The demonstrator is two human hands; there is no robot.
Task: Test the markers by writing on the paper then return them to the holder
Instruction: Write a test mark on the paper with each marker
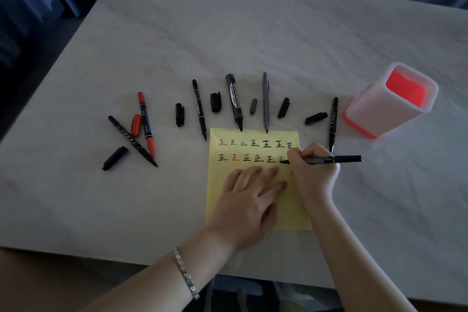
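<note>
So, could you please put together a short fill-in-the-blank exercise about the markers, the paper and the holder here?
1. The right hand writes with a black marker on the ____ paper.
2. The flat ____ hand holds the paper down.
3. Exactly ____ of the written characters are red.
4. The holder stands to the ____ of the paper.
Missing words: yellow; left; two; right.

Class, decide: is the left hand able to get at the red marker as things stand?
Probably yes: the left hand lies flat on the paper, holding nothing, with bare table towards the red marker.
</note>
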